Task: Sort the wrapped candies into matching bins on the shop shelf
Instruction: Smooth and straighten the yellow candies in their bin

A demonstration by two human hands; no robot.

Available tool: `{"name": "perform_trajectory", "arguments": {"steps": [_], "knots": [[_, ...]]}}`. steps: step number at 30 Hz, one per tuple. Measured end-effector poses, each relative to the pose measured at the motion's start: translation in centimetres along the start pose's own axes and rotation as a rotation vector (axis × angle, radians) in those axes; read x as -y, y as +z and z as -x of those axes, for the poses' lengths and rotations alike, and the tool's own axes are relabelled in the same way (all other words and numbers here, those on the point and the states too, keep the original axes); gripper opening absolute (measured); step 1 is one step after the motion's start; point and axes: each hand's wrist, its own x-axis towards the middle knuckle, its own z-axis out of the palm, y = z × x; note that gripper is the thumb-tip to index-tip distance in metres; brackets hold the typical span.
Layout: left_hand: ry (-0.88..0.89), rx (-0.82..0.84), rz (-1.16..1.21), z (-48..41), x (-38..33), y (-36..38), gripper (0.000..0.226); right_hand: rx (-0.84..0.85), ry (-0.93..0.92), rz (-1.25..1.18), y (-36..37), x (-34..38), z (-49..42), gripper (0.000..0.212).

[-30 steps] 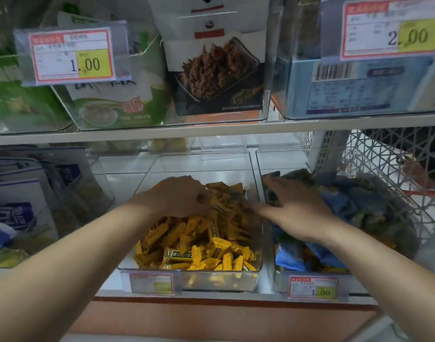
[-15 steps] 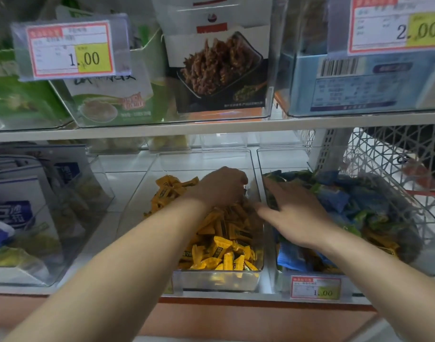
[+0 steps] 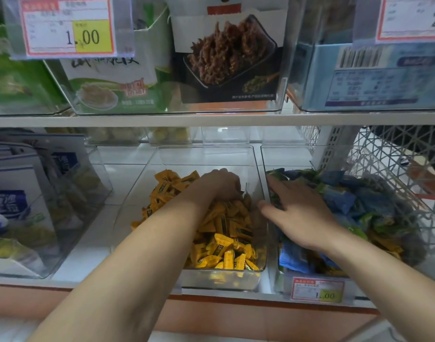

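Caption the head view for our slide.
Left hand curls into yellow wrapped candies in a clear plastic bin; right hand rests flat on blue and green wrapped candies.

Light: dim, flat, greenish.
Shadows: faint, deepest just below the shelf board (image 3: pixel 211 118).
Glare: pale sheen on the clear bins (image 3: pixel 284 70) above it.
Focus: yellow candies (image 3: pixel 223 253) below it are sharpest; packets (image 3: pixel 11 201) at lower left are blurred.
Distortion: wide-angle stretch toward the corners.

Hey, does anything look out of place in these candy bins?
Yes. A few yellow candies sit in the right bin among blue and green ones, though yellow fills the middle bin. They look misplaced.
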Motion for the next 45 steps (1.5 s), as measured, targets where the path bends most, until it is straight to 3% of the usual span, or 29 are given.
{"name": "perform_trajectory", "arguments": {"steps": [4, 7, 11, 13, 17, 21, 25, 27, 30, 32, 36, 39, 45], "knots": [[0.161, -0.127, 0.050, 1.2, 0.6, -0.2, 0.016, 0.005, 0.007, 0.006, 0.2, -0.1, -0.1, 0.063], [0.177, -0.199, 0.088, 2.5, 0.5, -0.6, 0.015, -0.006, 0.007, -0.002, 0.1, -0.1, -0.1, 0.064], [0.115, -0.436, 0.404, 5.7, 0.4, -2.9, 0.015, 0.005, 0.013, -0.037, 0.0, -0.2, -0.1, 0.068], [0.127, -0.479, 0.529, 8.0, 0.3, -4.5, 0.012, -0.072, 0.017, -0.112, -0.2, 0.0, 0.2, 0.073], [0.145, -0.407, 0.806, 12.4, -1.4, -5.8, 0.012, -0.325, -0.094, -0.143, -1.3, 1.1, 0.8, 0.085], [0.181, -0.370, 0.978, 15.5, -4.2, -5.5, 0.012, -0.305, -0.123, -0.541, -2.0, 2.0, 1.0, 0.044], [0.069, -0.430, 0.670, 17.7, -4.1, -4.9, 0.035, -0.446, -0.048, -0.404, -2.6, 0.6, 1.6, 0.024], [-0.036, -0.443, 0.522, 19.3, -2.3, -4.6, 0.041, -0.498, -0.010, -0.172, -2.9, -0.7, 2.1, 0.023], [-0.162, -0.538, 0.318, 22.3, 1.1, -3.8, 0.035, -0.286, 0.042, 0.191, -2.9, -2.3, 2.5, 0.031], [-0.221, -0.615, 0.233, 23.8, 3.5, -3.2, 0.038, -0.125, 0.081, 0.248, -3.0, -2.2, 2.5, 0.044], [-0.323, -0.574, 0.274, 25.4, 6.9, -2.0, 0.052, -0.250, 0.005, 0.298, -3.6, 1.0, 1.9, 0.044], [-0.356, -0.552, 0.411, 25.5, 8.3, -0.8, 0.054, -0.267, -0.105, 0.187, -2.7, 5.3, 1.3, 0.040], [-0.360, -0.550, 0.583, 24.7, 9.3, 0.8, 0.035, 0.111, -0.309, -0.070, 2.0, 14.0, -5.4, 0.046]]}}
